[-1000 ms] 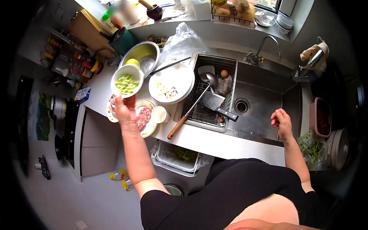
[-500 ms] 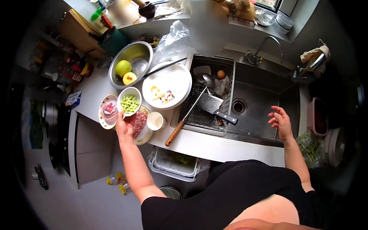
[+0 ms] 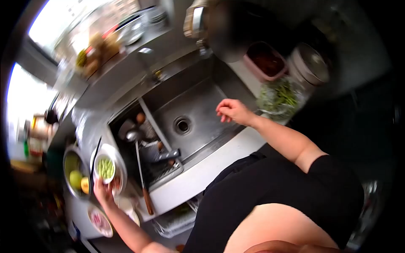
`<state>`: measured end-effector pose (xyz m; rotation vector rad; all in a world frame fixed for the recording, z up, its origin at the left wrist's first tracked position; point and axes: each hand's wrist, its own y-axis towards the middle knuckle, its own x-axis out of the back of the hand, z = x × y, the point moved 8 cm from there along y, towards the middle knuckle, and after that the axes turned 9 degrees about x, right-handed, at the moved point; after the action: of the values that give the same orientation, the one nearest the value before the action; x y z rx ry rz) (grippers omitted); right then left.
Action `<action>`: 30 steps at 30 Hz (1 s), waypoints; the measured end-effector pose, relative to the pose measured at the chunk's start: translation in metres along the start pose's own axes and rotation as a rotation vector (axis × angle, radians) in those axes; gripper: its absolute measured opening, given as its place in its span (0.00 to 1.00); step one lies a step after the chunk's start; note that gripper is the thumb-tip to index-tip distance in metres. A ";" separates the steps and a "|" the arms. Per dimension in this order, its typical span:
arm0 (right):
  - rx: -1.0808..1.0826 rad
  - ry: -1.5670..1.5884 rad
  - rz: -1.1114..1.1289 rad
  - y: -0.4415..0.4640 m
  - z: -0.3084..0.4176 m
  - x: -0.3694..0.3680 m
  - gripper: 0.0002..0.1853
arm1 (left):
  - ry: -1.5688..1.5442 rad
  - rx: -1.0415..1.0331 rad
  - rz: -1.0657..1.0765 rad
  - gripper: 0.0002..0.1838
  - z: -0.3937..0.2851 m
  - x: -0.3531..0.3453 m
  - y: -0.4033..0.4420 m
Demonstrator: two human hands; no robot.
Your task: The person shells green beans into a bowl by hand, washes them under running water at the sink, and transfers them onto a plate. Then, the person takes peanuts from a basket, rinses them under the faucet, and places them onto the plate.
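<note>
My left hand (image 3: 103, 190) grips a small white bowl by its near side, and chopped green pieces (image 3: 105, 168) fill it. The bowl is over the large white dish (image 3: 122, 162), covering part of it. A plate of pink slices (image 3: 99, 221) lies nearer to me, left of my forearm. Empty, my right hand (image 3: 235, 112) hovers over the sink (image 3: 198, 99), its fingers loosely bent and a little apart.
A dish rack (image 3: 171, 173) beside the sink holds a cleaver (image 3: 164, 155), a ladle (image 3: 132, 135) and an egg (image 3: 140, 118). A wooden-handled tool (image 3: 147, 201) juts over the counter edge. Bagged greens (image 3: 280, 98) and a pink tub (image 3: 265, 61) stand at right.
The view has swung right and blurred. My left hand has carried the bowl of green pieces from beside the meat plate to over the large white dish. My right hand's fingers are more bent.
</note>
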<state>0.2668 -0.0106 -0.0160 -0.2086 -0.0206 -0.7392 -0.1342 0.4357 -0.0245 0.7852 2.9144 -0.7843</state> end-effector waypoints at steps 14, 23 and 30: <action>0.115 -0.419 -0.544 -0.010 0.050 0.259 0.11 | 0.391 -0.168 -0.531 0.25 -0.038 0.026 -0.038; -0.376 -1.065 -0.279 0.073 -0.032 0.343 0.53 | 0.785 -0.557 -0.163 0.19 -0.061 -0.238 -0.120; -0.200 -1.078 -0.107 0.098 -0.038 0.299 0.47 | 0.657 -0.174 0.646 0.26 0.107 -0.521 -0.098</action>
<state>0.5513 -0.1471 -0.0438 -0.7825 -0.9902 -0.6613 0.2628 0.0690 0.0049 2.1266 2.7909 -0.2251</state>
